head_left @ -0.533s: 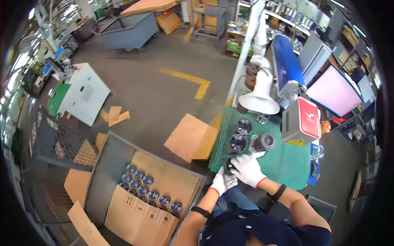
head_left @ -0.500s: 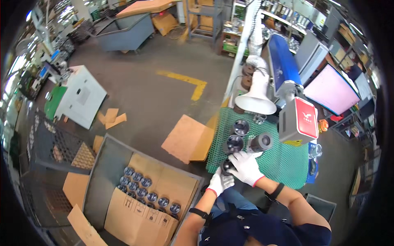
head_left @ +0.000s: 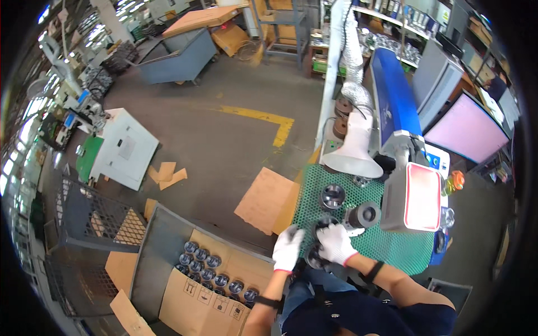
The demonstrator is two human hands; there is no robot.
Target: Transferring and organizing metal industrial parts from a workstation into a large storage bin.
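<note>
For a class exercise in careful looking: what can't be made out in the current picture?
All in the head view:
- Left hand: whether it holds anything; fingers too small and blurred.
- Right hand: fingertips, hidden by its gloved back.
- Round parts: some hidden by the cardboard flap.
- Grey bin: near end cut off by the lower edge.

Our right hand (head_left: 335, 245) is grasping a dark, round part (head_left: 314, 257) near the worktop's (head_left: 395, 255) front edge; just beyond, a second dark part (head_left: 323, 222), glossy and partly hidden, is sitting on green matting.
</note>
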